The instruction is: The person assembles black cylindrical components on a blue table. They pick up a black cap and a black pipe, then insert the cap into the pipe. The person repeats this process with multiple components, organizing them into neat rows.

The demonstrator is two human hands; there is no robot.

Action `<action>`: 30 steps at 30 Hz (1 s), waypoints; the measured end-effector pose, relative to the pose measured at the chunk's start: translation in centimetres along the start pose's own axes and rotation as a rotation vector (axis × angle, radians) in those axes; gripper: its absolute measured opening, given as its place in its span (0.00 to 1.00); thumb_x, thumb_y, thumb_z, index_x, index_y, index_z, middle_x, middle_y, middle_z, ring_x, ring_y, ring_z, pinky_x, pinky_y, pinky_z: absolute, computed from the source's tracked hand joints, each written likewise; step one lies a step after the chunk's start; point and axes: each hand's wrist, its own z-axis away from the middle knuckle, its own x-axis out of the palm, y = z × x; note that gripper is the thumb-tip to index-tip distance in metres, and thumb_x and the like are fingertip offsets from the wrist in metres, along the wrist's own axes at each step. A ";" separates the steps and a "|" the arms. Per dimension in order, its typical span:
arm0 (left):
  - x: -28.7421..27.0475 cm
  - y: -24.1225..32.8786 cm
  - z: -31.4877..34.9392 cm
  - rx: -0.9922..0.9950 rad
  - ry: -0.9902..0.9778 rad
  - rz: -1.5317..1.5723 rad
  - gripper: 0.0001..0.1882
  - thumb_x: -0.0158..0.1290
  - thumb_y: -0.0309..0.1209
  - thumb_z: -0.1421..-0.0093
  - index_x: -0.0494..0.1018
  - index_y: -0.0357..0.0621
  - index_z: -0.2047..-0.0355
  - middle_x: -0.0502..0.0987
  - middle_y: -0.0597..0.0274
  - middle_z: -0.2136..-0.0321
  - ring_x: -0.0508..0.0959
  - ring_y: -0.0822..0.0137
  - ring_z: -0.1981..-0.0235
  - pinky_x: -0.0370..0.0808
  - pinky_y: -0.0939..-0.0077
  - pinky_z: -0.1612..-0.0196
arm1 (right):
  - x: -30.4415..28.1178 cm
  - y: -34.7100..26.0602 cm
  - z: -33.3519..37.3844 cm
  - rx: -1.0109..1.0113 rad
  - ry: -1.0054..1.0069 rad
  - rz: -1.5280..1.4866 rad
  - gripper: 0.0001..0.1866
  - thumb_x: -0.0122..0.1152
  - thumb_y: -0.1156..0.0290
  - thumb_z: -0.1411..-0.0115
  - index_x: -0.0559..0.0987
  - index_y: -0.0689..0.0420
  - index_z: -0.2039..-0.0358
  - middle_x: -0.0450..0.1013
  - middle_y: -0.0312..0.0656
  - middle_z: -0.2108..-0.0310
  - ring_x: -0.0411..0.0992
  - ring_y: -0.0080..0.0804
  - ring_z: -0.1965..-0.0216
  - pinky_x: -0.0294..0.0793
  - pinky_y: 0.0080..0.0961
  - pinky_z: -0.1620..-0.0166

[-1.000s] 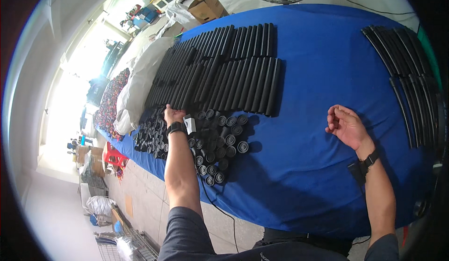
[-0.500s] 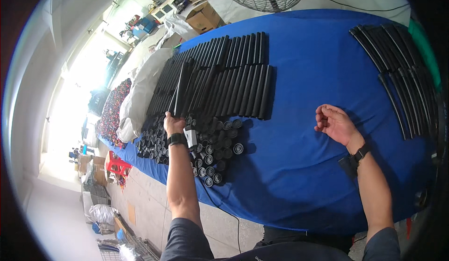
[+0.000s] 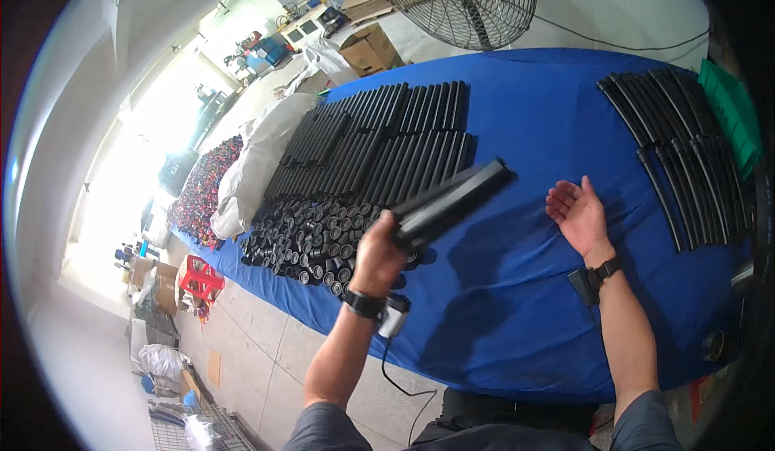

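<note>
Lying left of centre, a heap of small multicoloured pieces (image 3: pixel 206 197) adjoins a crumpled white sack (image 3: pixel 257 160). Next come clustered short black round-ended cylinders (image 3: pixel 311 234), with rows of long black tubes (image 3: pixel 373 151) above. At centre, the left hand (image 3: pixel 378 259) grips at least one blurred, glossy black tube (image 3: pixel 452 206), slanting up rightward. Right of centre, the right hand (image 3: pixel 580 215) hovers, fingers part-curled, thumb apart. Slender dark rods (image 3: pixel 676 108) lie far right.

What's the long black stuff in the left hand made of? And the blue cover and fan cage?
Long black stuff: perhaps plastic, smooth and shiny, because a pale streak gleams along it, though blurred. Blue cover: probably cloth, dull, with soft wrinkles. Fan cage: likely metal, dull, thin wires.
</note>
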 end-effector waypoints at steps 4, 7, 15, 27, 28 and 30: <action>2.3 -6.6 -0.2 -0.177 -0.038 -0.068 0.19 0.48 0.41 0.27 0.73 0.36 0.50 0.80 0.53 0.53 0.80 0.59 0.53 0.75 0.58 0.41 | -0.7 -3.6 3.9 -0.058 0.008 0.162 0.30 0.47 0.43 0.28 0.76 0.60 0.48 0.78 0.47 0.53 0.75 0.40 0.48 0.74 0.39 0.43; 4.0 -10.2 -0.8 -0.306 -0.144 -0.169 0.17 0.49 0.40 0.27 0.74 0.37 0.54 0.80 0.56 0.59 0.82 0.60 0.57 0.80 0.58 0.47 | -1.8 -5.6 6.2 -0.001 -0.157 0.358 0.27 0.54 0.49 0.29 0.76 0.62 0.46 0.76 0.47 0.49 0.74 0.39 0.44 0.70 0.36 0.38; 5.6 -14.5 -3.2 -0.423 -0.126 -0.306 0.16 0.49 0.39 0.27 0.75 0.36 0.55 0.80 0.55 0.60 0.82 0.60 0.58 0.81 0.57 0.49 | -2.1 -6.2 7.8 0.155 -0.328 0.707 0.28 0.66 0.58 0.36 0.75 0.65 0.43 0.75 0.48 0.45 0.72 0.36 0.42 0.71 0.33 0.38; 6.4 -12.3 -2.8 -0.464 -0.077 -0.622 0.15 0.50 0.40 0.28 0.74 0.43 0.51 0.79 0.63 0.61 0.80 0.66 0.61 0.79 0.65 0.58 | -1.4 -5.6 8.2 0.202 -0.480 1.009 0.28 0.67 0.66 0.36 0.73 0.64 0.39 0.74 0.46 0.44 0.72 0.34 0.42 0.69 0.32 0.37; 5.5 -12.3 -2.9 -0.448 -0.100 -0.614 0.15 0.49 0.41 0.28 0.74 0.44 0.51 0.79 0.64 0.62 0.80 0.66 0.60 0.79 0.65 0.57 | -1.3 -5.5 8.3 0.211 -0.492 1.059 0.27 0.67 0.67 0.36 0.73 0.64 0.39 0.74 0.45 0.44 0.72 0.33 0.42 0.69 0.32 0.36; 5.5 -12.4 -2.2 -0.432 -0.122 -0.526 0.14 0.49 0.40 0.27 0.73 0.44 0.50 0.79 0.64 0.61 0.81 0.66 0.60 0.79 0.67 0.56 | -1.4 -5.3 8.4 0.217 -0.469 1.067 0.27 0.66 0.68 0.36 0.73 0.63 0.38 0.75 0.45 0.44 0.72 0.32 0.43 0.69 0.32 0.36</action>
